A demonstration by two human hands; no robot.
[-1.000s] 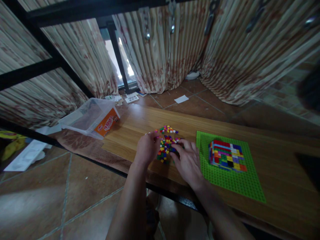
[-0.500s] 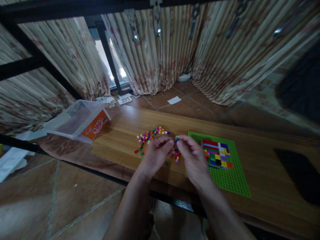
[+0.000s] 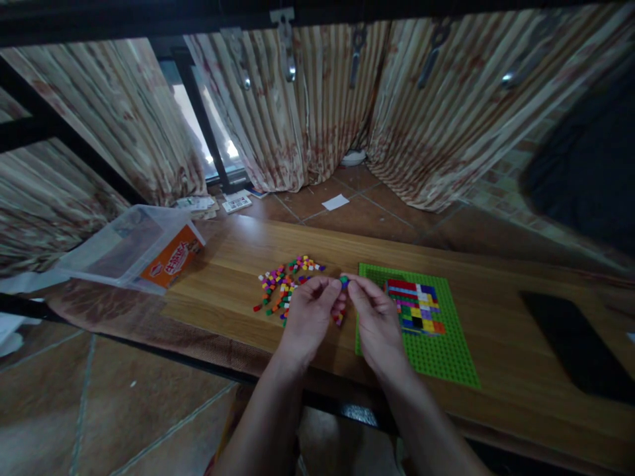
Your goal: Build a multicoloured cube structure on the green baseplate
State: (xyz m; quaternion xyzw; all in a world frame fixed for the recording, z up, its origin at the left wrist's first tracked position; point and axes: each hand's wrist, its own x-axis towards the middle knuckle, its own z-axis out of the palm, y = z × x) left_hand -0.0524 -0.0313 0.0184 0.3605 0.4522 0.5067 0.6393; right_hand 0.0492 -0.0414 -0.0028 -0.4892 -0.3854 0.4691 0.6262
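My left hand [image 3: 308, 317] and my right hand [image 3: 378, 322] are raised together over the wooden board [image 3: 223, 291], fingertips pinched around a small stack of coloured bricks [image 3: 344, 282] held between them. Behind the hands lies a scattered pile of tiny loose bricks [image 3: 280, 284] in many colours. Right of my right hand sits a green baseplate [image 3: 436, 350] with a multicoloured block of bricks [image 3: 415, 307] built on its upper part.
A clear plastic tub with an orange label [image 3: 143, 248] lies tipped at the board's left end. A dark flat object [image 3: 570, 344] rests at the far right. Striped curtains [image 3: 307, 106] hang behind, with papers on the tiled floor.
My hands left the pile and rose together, pinching a few bricks between the fingertips. The view shifted, so everything sits slightly more to the left.
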